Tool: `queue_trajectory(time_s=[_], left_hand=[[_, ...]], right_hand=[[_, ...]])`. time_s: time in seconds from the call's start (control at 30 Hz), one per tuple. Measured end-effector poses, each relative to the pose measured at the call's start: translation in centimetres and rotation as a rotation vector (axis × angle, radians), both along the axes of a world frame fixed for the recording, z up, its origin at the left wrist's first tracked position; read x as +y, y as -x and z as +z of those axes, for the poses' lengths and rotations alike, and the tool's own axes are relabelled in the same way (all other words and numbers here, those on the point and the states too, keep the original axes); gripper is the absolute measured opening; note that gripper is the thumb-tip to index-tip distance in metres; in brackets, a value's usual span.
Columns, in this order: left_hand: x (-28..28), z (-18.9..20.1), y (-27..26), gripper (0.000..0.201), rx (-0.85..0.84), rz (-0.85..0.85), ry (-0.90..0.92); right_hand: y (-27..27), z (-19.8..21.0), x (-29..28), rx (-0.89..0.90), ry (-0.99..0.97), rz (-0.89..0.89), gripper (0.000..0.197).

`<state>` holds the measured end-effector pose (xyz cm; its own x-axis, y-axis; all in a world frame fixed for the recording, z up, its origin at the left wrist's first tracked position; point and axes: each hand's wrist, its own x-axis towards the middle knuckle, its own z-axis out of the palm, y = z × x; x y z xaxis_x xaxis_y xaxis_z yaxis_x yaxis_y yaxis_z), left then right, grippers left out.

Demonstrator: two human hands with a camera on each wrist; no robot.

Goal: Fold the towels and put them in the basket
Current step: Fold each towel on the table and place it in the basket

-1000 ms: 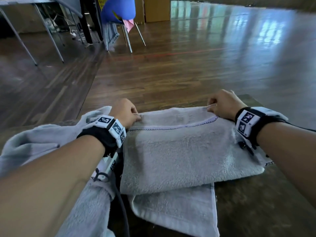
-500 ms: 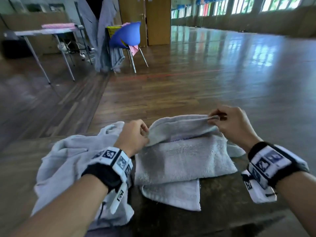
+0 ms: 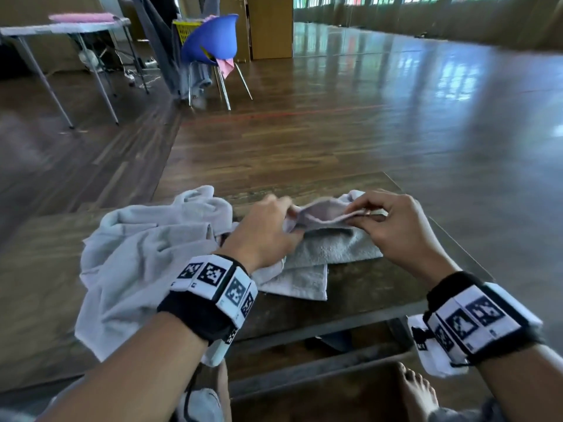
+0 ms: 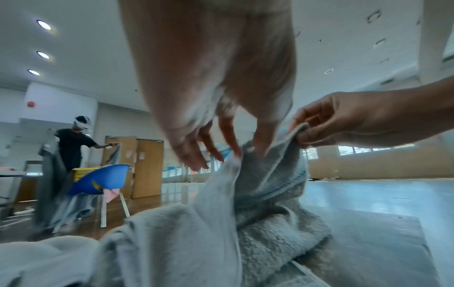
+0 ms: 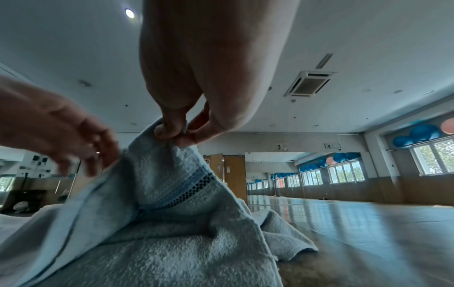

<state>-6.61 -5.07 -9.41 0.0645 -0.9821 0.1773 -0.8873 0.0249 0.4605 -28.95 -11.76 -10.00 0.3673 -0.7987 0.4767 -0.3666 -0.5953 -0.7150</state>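
A grey towel (image 3: 332, 249) with a dark stitched band lies partly folded on the dark wooden table (image 3: 365, 287). My left hand (image 3: 289, 217) holds the left end of its lifted far edge. My right hand (image 3: 356, 214) pinches the right end between thumb and forefinger, which shows clearly in the right wrist view (image 5: 179, 136). The edge hangs raised between both hands, above the rest of the towel. In the left wrist view my left hand's fingers (image 4: 260, 143) point down onto the towel (image 4: 270, 194). A crumpled pile of pale towels (image 3: 146, 257) sits to the left.
The table's near edge (image 3: 320, 327) runs just below my wrists, with my bare foot (image 3: 417, 391) under it. Far back stand a blue chair (image 3: 213, 41), a yellow basket (image 3: 185, 30) behind it, a folding table (image 3: 67, 28) and a person (image 4: 73, 147) handling cloth.
Both hands have lifted the towel's far edge off the table and drawn closer together. The head view has pulled back and up.
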Motion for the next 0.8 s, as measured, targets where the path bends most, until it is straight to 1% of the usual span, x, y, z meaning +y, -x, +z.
queue_trajectory(time_s=[0.07, 0.1, 0.17, 0.23, 0.3, 0.4, 0.47, 0.53, 0.57, 0.67, 0.73, 0.8], left_hand=[[-0.7, 0.0, 1.4, 0.027, 0.122, -0.144, 0.139], [-1.2, -0.2, 2.0, 0.028, 0.144, -0.172, 0.181], [-2.2, -0.7, 2.9, 0.028, 0.137, -0.177, 0.248], [-3.1, -1.2, 3.7, 0.030, 0.102, -0.146, 0.295], [-3.9, -1.2, 4.5, 0.027, 0.109, -0.141, 0.283], [-4.6, -0.9, 5.0, 0.015, 0.200, -0.209, 0.184], [-4.9, -0.5, 4.8, 0.018, 0.232, -0.221, 0.126], [-5.1, -0.5, 4.3, 0.023, 0.264, -0.203, 0.098], [-5.2, -0.6, 4.0, 0.025, 0.308, -0.186, 0.078], [-5.6, -1.1, 3.2, 0.022, 0.519, -0.119, 0.014], [-6.0, -1.4, 2.7, 0.013, 0.550, -0.058, 0.065], [-6.3, -1.7, 2.4, 0.010, 0.537, 0.029, 0.180]], right_hand=[[-0.2, -0.2, 0.0, -0.032, -0.017, -0.011, 0.014], [-0.2, -0.4, 0.0, -0.042, -0.013, -0.017, 0.013], [0.1, -0.9, 0.0, -0.039, -0.011, -0.024, 0.012], [0.4, -1.2, -0.2, -0.034, -0.039, -0.010, 0.011], [0.8, -1.2, -0.5, -0.037, -0.033, -0.009, 0.011], [1.0, -1.0, -1.0, -0.017, -0.016, -0.008, 0.014], [0.9, -0.9, -1.2, -0.021, -0.023, 0.010, 0.017], [0.6, -0.9, -1.4, -0.044, -0.025, 0.025, 0.017], [0.4, -0.9, -1.5, -0.049, -0.016, 0.025, 0.016], [-0.1, -1.1, -2.0, -0.032, -0.016, -0.006, 0.014], [-0.4, -1.3, -2.2, -0.024, -0.014, -0.033, 0.012], [-0.5, -1.3, -2.5, 0.008, 0.002, -0.048, 0.011]])
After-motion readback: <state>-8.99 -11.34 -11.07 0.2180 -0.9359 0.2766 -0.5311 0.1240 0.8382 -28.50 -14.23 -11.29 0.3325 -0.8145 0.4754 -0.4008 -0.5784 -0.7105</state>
